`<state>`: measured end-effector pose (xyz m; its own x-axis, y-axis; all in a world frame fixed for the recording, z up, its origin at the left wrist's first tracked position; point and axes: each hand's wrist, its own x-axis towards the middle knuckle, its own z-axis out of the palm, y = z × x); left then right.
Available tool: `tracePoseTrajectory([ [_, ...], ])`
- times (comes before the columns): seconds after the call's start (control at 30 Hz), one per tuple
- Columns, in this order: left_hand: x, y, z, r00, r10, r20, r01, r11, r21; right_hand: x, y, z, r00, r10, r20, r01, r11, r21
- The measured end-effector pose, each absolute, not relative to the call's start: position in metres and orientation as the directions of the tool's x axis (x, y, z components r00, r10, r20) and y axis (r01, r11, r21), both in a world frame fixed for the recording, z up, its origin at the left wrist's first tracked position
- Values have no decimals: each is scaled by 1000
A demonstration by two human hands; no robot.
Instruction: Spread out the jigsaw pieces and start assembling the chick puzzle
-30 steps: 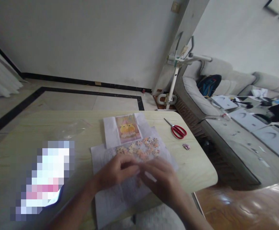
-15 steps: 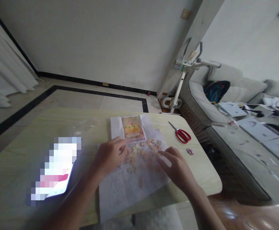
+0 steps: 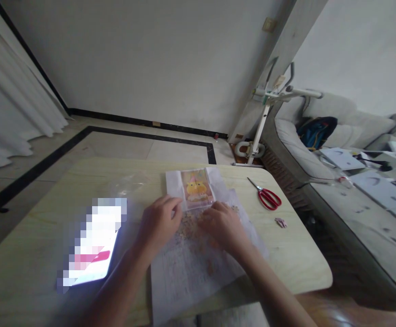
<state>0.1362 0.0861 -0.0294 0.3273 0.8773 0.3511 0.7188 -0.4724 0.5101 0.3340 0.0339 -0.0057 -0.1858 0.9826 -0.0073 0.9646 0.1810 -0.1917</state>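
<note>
Both hands down on a white paper sheet point(image 3: 184, 277) spread over a pale wooden table point(image 3: 48, 218). Left hand point(image 3: 159, 222) palm-down at about 9 o'clock of a scatter of small jigsaw pieces point(image 3: 193, 222), fingers loosely curled with tips toward the pieces; clamped on a piece or not, cannot tell. Right hand point(image 3: 223, 225) palm-down at 3 o'clock of the same scatter, fingers spread flat over the pieces and covering some of them; nothing visibly pinched. Hands close together, not touching. At 12 o'clock of the scatter, just beyond the fingertips, a picture card point(image 3: 197, 188) showing a yellow cartoon figure, lying on the upper sheet. Red-handled scissors point(image 3: 268, 197) at 2 o'clock, well apart from the hands; a small pinkish scrap point(image 3: 281, 222) below them. A lit screen point(image 3: 92, 245), blurred out, at 9 o'clock near the left forearm.
</note>
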Motion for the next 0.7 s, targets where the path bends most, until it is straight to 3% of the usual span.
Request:
tracePoseTrajectory([
  [0.33, 115, 31, -27, 409, 834, 370, 770, -533, 351, 327, 31, -5, -236, 971, 25, 969, 237, -66],
  [0.7, 96, 9, -49, 554, 800, 233, 757, -600, 259, 323, 34, 4, -327, 943, -53, 945, 328, 7],
])
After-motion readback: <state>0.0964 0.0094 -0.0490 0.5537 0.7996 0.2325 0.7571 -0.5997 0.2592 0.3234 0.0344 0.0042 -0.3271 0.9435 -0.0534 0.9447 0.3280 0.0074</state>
